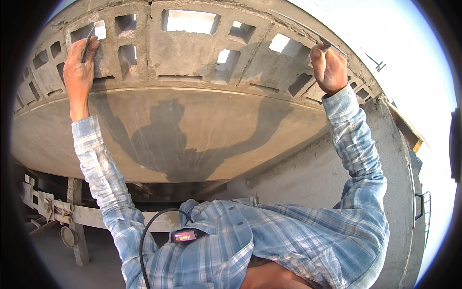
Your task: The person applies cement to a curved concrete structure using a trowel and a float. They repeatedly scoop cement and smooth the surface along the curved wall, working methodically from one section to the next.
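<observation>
My left hand [78, 70] is raised at the left of a wall of pierced concrete blocks [185, 55]. Its fingers are closed on a thin, curved dark metal strip [88, 42], seen nearly edge-on; its exact kind cannot be made out. On the other side, my right hand [330, 70] makes a fist near the top edge of the wall. A thin, straight metal blade [301, 25] runs from that fist along the upper blocks. It looks like a trowel seen edge-on, with the grip hidden by my fingers.
Below the blocks is a smooth concrete face [211, 120] carrying my shadow. A rough grey wall [298, 180] adjoins at the right. Wooden planks [91, 215] and a post stand lower left. A black cable [144, 241] crosses my shirt, where a small box [185, 236] sits in the pocket.
</observation>
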Action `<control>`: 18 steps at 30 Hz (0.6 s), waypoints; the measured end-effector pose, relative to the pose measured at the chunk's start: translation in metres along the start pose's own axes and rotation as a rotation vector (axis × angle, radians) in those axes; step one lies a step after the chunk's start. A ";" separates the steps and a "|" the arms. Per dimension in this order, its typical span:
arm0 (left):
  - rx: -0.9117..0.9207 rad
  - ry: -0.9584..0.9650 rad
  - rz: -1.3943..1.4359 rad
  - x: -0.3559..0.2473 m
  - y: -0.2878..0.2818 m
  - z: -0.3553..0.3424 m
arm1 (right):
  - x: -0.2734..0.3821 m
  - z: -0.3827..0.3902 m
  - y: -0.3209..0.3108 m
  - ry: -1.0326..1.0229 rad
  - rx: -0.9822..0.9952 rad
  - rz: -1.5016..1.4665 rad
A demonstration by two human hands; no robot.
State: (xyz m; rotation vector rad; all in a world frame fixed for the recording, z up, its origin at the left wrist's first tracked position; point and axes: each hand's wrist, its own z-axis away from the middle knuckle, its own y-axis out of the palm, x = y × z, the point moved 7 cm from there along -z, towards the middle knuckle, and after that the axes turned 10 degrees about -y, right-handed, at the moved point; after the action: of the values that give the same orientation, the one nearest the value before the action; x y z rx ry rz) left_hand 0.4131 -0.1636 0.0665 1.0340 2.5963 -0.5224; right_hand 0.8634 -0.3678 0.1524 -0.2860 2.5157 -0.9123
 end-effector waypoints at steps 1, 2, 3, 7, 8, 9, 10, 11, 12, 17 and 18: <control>-0.008 0.003 -0.001 0.000 0.000 0.000 | -0.015 -0.007 0.015 0.073 0.159 0.121; -0.016 0.006 -0.002 0.000 0.001 0.002 | -0.016 -0.004 0.012 0.092 0.184 0.157; -0.025 0.009 -0.003 0.000 0.001 0.002 | -0.005 -0.002 0.005 0.028 0.095 0.108; -0.005 -0.027 -0.010 0.001 0.003 0.002 | 0.006 -0.002 0.000 -0.076 -0.061 -0.001; -0.006 -0.027 -0.014 0.001 0.003 0.002 | -0.004 -0.001 0.009 -0.013 0.027 0.087; -0.006 -0.027 -0.019 0.001 0.004 0.002 | -0.011 0.000 0.016 0.050 0.116 0.175; -0.039 -0.022 -0.022 0.003 -0.004 -0.002 | 0.004 -0.010 0.007 0.048 0.082 0.138; -0.031 -0.006 -0.012 0.003 -0.003 -0.001 | 0.018 -0.009 -0.005 0.020 -0.047 -0.005; -0.024 0.010 -0.002 0.003 -0.004 0.001 | 0.030 -0.010 -0.009 -0.038 -0.131 -0.078; -0.021 0.004 -0.013 0.002 0.001 0.001 | 0.000 -0.012 0.014 0.013 0.182 0.184; -0.030 0.011 -0.025 0.003 0.000 0.000 | 0.009 -0.017 0.001 -0.005 0.034 0.025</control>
State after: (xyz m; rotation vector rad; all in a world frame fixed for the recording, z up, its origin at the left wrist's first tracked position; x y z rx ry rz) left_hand 0.4114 -0.1619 0.0654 0.9987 2.6219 -0.4840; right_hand 0.8468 -0.3608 0.1606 -0.2457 2.4903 -0.9428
